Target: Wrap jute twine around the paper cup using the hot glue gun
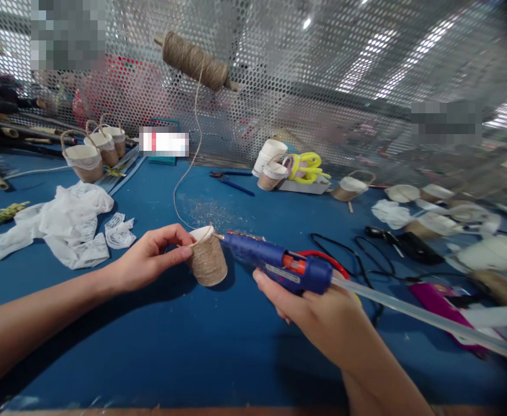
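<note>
My left hand pinches the rim of a small paper cup wound with twine, tilted above the blue table. In my right hand is a blue hot glue gun, its nozzle at the cup's upper rim. A long clear glue stick juts from the back of the gun. From the cup a loose strand of twine runs up to a twine spool hung on the mesh. Whether glue is coming out cannot be made out.
White lace lies at left, near several small baskets. Pliers, white cups and yellow pipe cleaners stand behind. Black cable, a black device and a purple item crowd the right.
</note>
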### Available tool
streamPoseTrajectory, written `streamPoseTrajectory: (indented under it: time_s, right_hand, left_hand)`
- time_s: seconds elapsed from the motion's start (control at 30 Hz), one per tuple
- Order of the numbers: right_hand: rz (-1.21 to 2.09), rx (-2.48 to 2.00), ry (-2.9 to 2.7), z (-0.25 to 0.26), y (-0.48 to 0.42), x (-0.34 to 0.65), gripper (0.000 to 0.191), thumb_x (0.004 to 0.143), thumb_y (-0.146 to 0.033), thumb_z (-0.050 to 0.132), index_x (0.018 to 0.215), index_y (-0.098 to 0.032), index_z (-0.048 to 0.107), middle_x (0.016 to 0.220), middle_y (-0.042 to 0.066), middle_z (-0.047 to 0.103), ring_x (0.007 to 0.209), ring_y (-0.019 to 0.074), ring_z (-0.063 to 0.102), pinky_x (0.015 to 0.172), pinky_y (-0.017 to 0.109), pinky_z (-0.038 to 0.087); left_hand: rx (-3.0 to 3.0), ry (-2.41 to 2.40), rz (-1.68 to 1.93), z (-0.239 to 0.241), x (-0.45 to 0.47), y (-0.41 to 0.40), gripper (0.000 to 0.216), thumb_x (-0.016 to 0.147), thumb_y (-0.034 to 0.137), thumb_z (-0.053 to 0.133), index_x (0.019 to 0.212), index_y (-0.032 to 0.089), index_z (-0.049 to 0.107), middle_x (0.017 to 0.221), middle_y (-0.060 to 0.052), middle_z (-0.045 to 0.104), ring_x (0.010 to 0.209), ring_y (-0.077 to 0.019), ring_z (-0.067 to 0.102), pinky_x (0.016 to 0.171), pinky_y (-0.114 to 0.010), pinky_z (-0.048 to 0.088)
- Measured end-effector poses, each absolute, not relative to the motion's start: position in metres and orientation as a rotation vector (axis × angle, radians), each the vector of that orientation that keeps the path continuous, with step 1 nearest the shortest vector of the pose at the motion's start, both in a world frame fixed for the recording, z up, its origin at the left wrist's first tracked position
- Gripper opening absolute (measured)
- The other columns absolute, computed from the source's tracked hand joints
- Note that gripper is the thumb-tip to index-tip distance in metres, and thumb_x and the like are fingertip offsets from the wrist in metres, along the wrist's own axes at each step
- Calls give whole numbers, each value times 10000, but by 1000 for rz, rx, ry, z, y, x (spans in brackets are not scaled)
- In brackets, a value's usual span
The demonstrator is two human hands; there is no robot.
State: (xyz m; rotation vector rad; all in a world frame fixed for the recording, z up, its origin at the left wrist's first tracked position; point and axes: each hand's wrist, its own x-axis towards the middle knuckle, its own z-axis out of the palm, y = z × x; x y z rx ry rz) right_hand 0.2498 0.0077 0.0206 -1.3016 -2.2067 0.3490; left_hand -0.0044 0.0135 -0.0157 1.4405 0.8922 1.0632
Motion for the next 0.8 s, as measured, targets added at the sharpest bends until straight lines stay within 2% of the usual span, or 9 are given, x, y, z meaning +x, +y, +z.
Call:
streamPoseTrajectory:
  time_s: [0.17,0.3,0.47,0.7,0.8]
  right_hand:
    - [315,-1254,-2255,18,7,252,140,720,-313,565,655,-325,688,413,-18,493,489,167,541,514,294,454]
    - [356,-1294,-2192,17,1,249,126,723,-370,587,677,-303,684,411,-19,473,447,169,525,451,289,435]
    - [427,-1358,-2098,18,-5,240,206,741,-425,576,619,-260,591,417,-18,480,423,165,525,371,271,404]
    - [384,-1390,-2080,17,-8,233,186,713,-438,606,690,-253,603,599,17,606,627,214,617,503,297,499]
    - [424,-1384,-2074,18,-8,234,174,718,-424,603,707,-251,615,609,24,614,619,212,617,493,296,496]
  left_hand:
    - [1423,870,1070,-18,-5,14,173,798,300,587,737,148,532,849,-42,604,798,-148,542,752,-284,415]
    - [1419,880,1069,-18,-5,14,162,801,293,583,743,150,533,837,-39,600,804,-148,535,746,-277,413]
    - [1444,895,1075,-17,-4,15,171,797,302,584,734,152,532,827,-40,599,802,-151,536,739,-275,413]
    - [1492,904,1077,-17,-3,14,151,806,288,571,744,153,541,821,-37,602,843,-167,547,751,-283,415]
    - [1495,900,1073,-17,-4,14,136,811,270,564,749,151,541,831,-40,602,839,-164,545,755,-286,416]
